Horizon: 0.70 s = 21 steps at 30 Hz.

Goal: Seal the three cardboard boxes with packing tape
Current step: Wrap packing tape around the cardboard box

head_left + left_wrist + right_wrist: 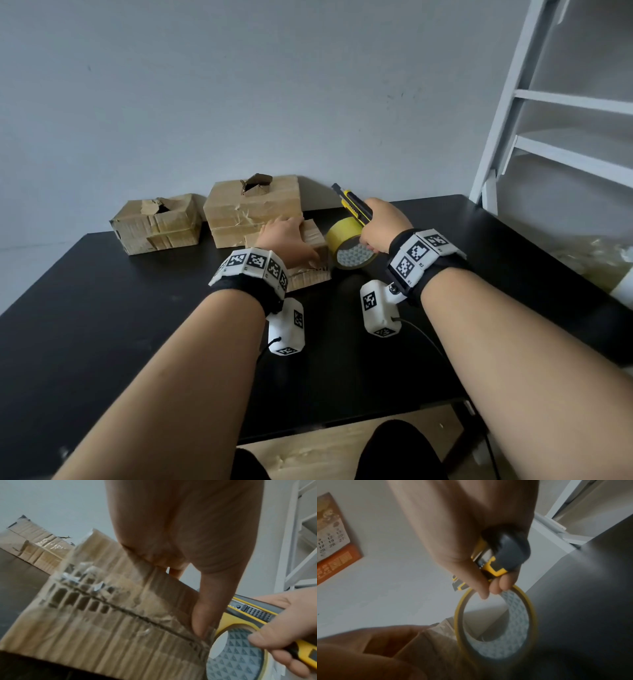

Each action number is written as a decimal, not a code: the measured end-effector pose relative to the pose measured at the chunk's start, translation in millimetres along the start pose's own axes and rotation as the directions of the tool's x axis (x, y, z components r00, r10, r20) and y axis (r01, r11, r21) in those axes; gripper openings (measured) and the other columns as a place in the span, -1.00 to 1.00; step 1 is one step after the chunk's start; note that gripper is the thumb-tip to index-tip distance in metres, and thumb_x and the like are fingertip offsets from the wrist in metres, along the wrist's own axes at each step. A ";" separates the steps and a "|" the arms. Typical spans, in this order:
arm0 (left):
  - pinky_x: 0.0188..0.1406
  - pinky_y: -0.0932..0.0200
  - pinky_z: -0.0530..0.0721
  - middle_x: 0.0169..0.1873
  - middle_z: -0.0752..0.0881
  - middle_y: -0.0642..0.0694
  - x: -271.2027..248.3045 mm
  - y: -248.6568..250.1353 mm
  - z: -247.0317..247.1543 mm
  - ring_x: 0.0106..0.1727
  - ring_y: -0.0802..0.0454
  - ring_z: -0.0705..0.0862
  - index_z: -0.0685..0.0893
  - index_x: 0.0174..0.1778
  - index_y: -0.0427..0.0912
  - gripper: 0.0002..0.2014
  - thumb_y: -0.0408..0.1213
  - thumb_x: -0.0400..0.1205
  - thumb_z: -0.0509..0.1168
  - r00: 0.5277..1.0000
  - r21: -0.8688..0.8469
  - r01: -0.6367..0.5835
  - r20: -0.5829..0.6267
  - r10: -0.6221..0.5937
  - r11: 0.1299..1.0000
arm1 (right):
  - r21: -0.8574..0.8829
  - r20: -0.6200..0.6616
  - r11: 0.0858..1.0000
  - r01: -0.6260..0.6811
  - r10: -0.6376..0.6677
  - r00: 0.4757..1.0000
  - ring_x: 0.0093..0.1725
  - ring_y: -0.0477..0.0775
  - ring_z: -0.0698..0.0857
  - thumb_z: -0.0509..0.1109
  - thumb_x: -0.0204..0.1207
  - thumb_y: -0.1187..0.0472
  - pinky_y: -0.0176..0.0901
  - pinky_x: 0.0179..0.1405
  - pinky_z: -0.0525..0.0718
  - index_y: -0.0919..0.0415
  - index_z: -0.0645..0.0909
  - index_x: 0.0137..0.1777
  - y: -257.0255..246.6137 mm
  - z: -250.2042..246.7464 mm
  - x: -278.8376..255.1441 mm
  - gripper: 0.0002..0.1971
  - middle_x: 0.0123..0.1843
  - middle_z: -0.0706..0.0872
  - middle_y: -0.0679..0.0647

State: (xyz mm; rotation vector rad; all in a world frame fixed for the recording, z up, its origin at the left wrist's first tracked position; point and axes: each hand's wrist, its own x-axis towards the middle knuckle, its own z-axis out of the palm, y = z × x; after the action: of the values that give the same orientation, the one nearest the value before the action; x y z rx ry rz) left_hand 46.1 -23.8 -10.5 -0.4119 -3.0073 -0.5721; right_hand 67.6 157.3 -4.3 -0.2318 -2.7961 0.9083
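Three worn cardboard boxes stand at the back of the black table (120, 325): a left box (156, 222), a taller middle box (251, 205) and a small near box (313, 236). My left hand (289, 238) lies flat on the small box (102, 615), its thumb (205, 608) pressing down the near face at the right corner. Just right of it, my right hand (382, 222) grips a yellow-and-black utility knife (352, 204) and pinches the yellow tape roll (347, 248) by its rim. The roll (517, 605) hangs under the knife (510, 553), close against the box's corner.
A white ladder-like frame (513, 113) rises at the table's back right corner. Crumpled clear plastic (592, 257) lies beyond the right edge. The grey wall stands right behind the boxes, with a calendar (332, 540) on it. My knees show below the near table edge.
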 end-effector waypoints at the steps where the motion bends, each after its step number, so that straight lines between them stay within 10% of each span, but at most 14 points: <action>1: 0.45 -0.07 0.40 0.35 0.50 -0.14 1.4 -1.5 -0.7 0.39 -0.16 0.42 0.41 0.50 -0.11 -0.15 -0.04 0.30 0.59 1.000 0.017 0.000 -0.017 0.001 1.000 | -0.012 -0.015 1.000 0.018 -0.018 1.000 -0.08 0.30 0.71 0.33 0.51 0.43 0.13 -0.07 0.72 0.23 0.48 0.09 -1.1 2.4 2.8 -0.79 -0.11 0.67 0.19; 7: 0.65 -0.12 0.02 0.62 0.24 -0.15 7.7 -11.3 5.5 0.64 -0.12 0.14 0.25 0.61 -0.09 -0.15 0.02 0.44 0.45 0.999 0.157 0.008 0.036 -0.013 0.988 | -0.011 -0.033 0.999 0.037 -0.037 0.999 -0.06 0.26 0.60 0.30 0.54 0.43 -0.03 -0.15 0.47 0.18 0.41 0.01 -7.5 14.3 11.4 -0.82 -0.08 0.58 0.14; 10: 0.67 -0.15 -0.06 0.67 0.12 -0.13 10.4 -12.1 6.5 0.69 -0.10 0.01 0.20 0.64 -0.07 -0.17 0.02 0.48 0.40 0.998 0.175 -0.013 0.065 0.001 0.985 | 0.026 -0.055 0.998 0.051 -0.049 0.997 0.04 0.27 0.65 0.26 0.54 0.43 0.00 -0.09 0.58 0.20 0.49 0.29 -10.1 10.3 12.1 -0.67 0.01 0.61 0.14; 16: 0.56 -0.10 0.28 0.47 0.48 -0.12 0.3 -4.8 4.1 0.52 -0.11 0.39 0.53 0.43 -0.11 -0.56 -0.20 0.61 0.20 0.998 -0.089 -0.043 -0.052 0.039 0.995 | 0.192 -0.075 0.976 0.104 -0.092 0.993 -0.26 0.22 0.76 0.30 0.64 0.15 0.09 -0.21 0.80 0.13 0.51 0.34 -15.1 1.4 -4.3 -0.70 -0.05 0.71 0.12; 21: 0.27 0.06 0.48 0.36 0.60 -0.15 -10.2 -1.8 3.5 0.35 -0.12 0.52 0.68 0.23 -0.17 -0.67 -0.35 0.67 0.07 0.992 0.026 -0.080 -0.093 0.082 0.996 | 0.146 0.069 0.985 0.091 -0.102 0.992 -0.35 0.23 0.82 0.31 0.63 0.22 0.01 -0.40 0.80 -0.14 0.31 0.65 -16.4 -1.9 -34.7 -0.40 0.13 0.69 0.01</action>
State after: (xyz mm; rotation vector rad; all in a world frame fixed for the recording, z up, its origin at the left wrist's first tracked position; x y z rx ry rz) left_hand 55.5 -26.6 -15.5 -0.4882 -2.8897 -0.5361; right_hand 100.2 138.1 2.3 -0.0412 -2.7665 1.1097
